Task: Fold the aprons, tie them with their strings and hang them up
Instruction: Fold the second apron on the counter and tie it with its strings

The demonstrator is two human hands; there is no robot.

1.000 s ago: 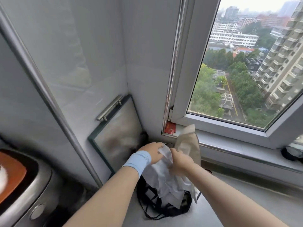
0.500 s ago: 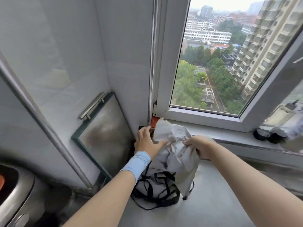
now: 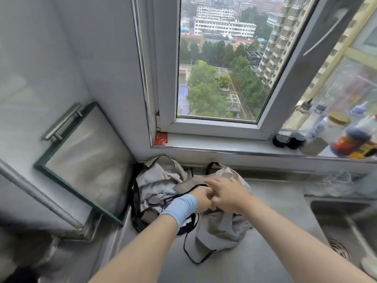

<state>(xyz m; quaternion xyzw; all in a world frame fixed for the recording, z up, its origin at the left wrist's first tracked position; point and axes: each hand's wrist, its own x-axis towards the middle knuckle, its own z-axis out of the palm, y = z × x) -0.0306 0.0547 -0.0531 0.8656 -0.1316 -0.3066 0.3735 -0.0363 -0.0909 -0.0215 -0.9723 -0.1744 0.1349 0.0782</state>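
A: Progress?
B: Early, by my reckoning. Aprons [image 3: 161,186]: crumpled heap, counter [image 3: 275,203] corner under window. One apron [image 3: 220,227] pulled beside it, unfolded, strings [image 3: 189,250] loose. Nothing hung.
A: Hands?
B: Right hand [image 3: 226,193]: fingers spread, flat on that apron. Left hand [image 3: 202,199]: curled beneath, grip unclear.

Steel counter [image 3: 273,193] at centre. Glass panel [image 3: 87,160] with metal handle [image 3: 63,121] leaning at 9 o'clock. Open window [image 3: 220,64] at 12. Blurred bottles and jars [image 3: 334,131] on sill [image 3: 224,144] at 2. Sink [image 3: 346,221] at 4.
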